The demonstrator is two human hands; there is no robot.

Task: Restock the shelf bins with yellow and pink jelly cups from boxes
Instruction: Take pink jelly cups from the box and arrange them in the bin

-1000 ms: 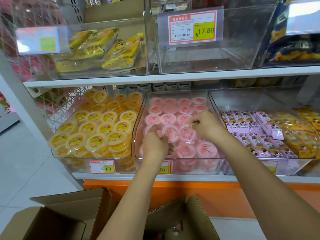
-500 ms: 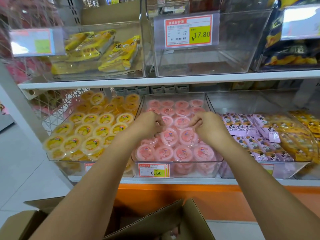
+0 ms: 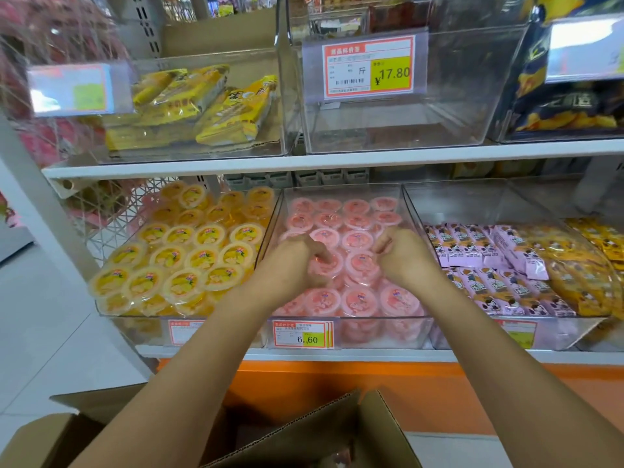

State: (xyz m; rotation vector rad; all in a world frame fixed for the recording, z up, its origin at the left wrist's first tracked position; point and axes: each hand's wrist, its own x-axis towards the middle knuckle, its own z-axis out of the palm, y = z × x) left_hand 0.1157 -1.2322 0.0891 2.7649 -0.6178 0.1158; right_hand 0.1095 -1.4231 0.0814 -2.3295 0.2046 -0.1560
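Your left hand (image 3: 293, 262) | fingers curled onto pink cups (image 3: 357, 239) in middle bin (image 3: 374, 332), grip can't tell | your right hand (image 3: 407, 256) curled there too, hold can't tell | yellow cups (image 3: 202, 257) in left bin (image 3: 141, 330) | box (image 3: 381, 430) below

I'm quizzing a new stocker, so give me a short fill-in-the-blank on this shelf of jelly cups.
The left hand and the right hand both reach into the bin of ____ jelly cups.
The yellow jelly cups lie to its ____.
The price tag below the pink jelly cups reads ____.
Missing: pink; left; 6.60.
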